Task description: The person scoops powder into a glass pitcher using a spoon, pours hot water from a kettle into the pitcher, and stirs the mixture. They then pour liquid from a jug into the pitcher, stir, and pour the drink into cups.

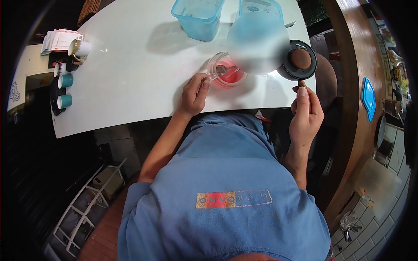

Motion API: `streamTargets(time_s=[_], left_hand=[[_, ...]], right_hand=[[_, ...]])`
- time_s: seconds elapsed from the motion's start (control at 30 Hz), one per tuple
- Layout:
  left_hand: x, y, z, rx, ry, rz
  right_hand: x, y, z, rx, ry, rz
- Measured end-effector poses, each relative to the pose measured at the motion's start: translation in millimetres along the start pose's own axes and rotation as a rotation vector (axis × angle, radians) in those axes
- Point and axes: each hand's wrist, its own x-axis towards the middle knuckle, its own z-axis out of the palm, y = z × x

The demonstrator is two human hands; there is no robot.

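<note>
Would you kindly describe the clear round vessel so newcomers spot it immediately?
Find the white table, then the left hand near its front edge. Beside that hand is a clear round vessel; unlike the blue containers, it shows red contents.

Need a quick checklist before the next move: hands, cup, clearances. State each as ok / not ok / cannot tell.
1. Left hand on the handle of the glass cup: ok.
2. Spoon inside the cup, with the red contents: ok.
3. Right hand free: not ok, it pinches a small brown piece.
4. Brown piece joined to the black round item: cannot tell.
5. Nearer light-blue container clear of the cup: ok, they stand apart.
6. Clear view between cup and black round item: not ok, a pale blur covers it.
</note>
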Motion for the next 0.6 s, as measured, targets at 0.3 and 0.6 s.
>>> streamTargets(time_s=[0.3,0.6], left_hand=[[-3.6,-4.7,1.6,-0.052,0.014,-0.031],[-6.1,-5.0,0.2,-0.073,-0.025,-0.058]], right_hand=[[-3.4,-3.1,-0.1,0.011,-0.004,0.007],[-0.2,-5.6,4.9,0.001,0.0,-0.033]])
